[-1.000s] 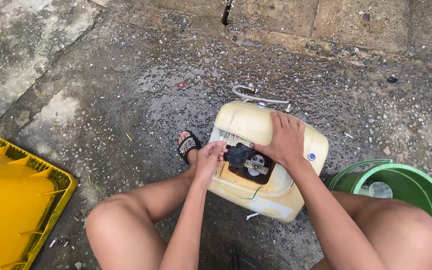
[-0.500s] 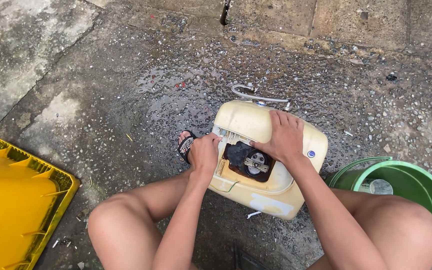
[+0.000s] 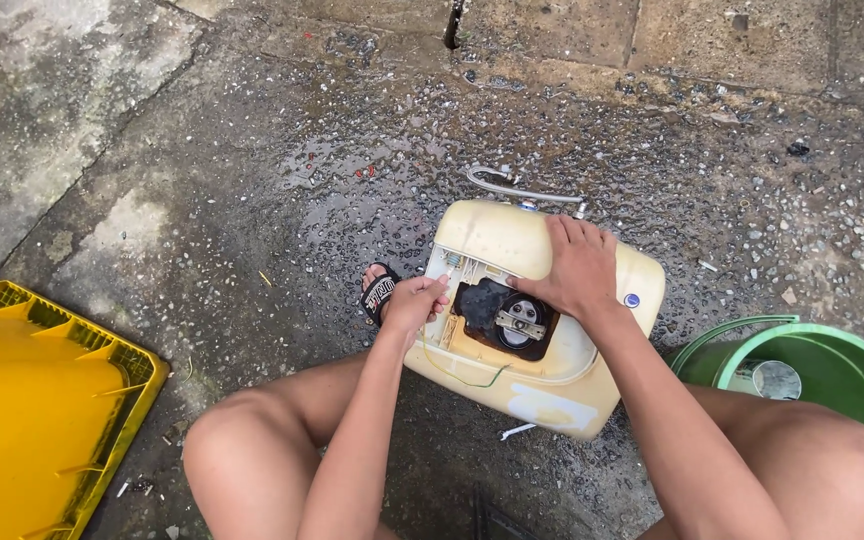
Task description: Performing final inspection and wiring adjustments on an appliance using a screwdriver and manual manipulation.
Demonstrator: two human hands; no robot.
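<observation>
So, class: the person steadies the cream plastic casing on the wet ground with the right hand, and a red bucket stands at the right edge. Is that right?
Not quite: the bucket at the right edge is green, not red, as the head view shows. The rest holds: the right hand lies flat on the cream plastic casing on the wet ground.

wet, pebbled concrete ground [image 3: 252, 200] fills the scene under flat daylight, with drier paving slabs [image 3: 572, 30] along the far edge and a dark gap between them. a yellow plastic crate [image 3: 42, 400] sits near left; a green plastic bucket [image 3: 832, 370] near right.
</observation>
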